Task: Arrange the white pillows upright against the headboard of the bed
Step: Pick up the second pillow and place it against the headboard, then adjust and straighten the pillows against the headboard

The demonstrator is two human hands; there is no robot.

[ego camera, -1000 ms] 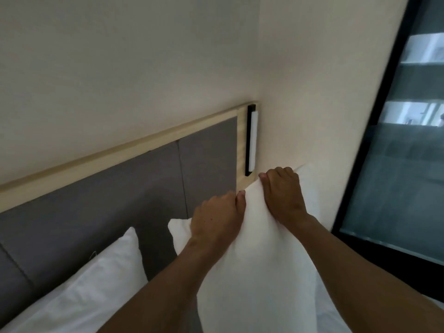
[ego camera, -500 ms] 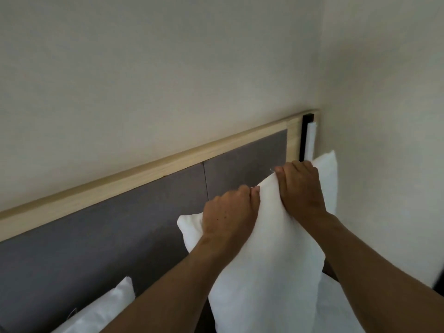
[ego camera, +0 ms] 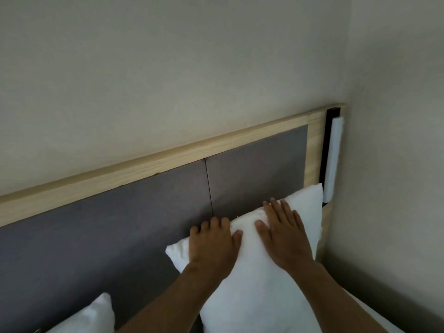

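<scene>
A white pillow point(ego camera: 254, 289) stands upright against the grey padded headboard point(ego camera: 96, 241) near its right end. My left hand point(ego camera: 212, 243) lies on the pillow's top edge, fingers curled over it toward the headboard. My right hand point(ego camera: 284, 234) rests flat on the pillow's upper front, fingers spread. A second white pillow point(ego camera: 93, 318) shows only its corner at the lower left, leaning on the headboard.
The headboard has a light wooden frame point(ego camera: 153, 164). A black and white wall light point(ego camera: 332, 159) is fixed at its right end, just above the pillow's corner. The side wall point(ego camera: 394, 164) closes in on the right.
Both hands let go of their pinch on the pillow's top edge and now press on it. The pillow sits lower against the headboard. The view has swung left, away from the window.
</scene>
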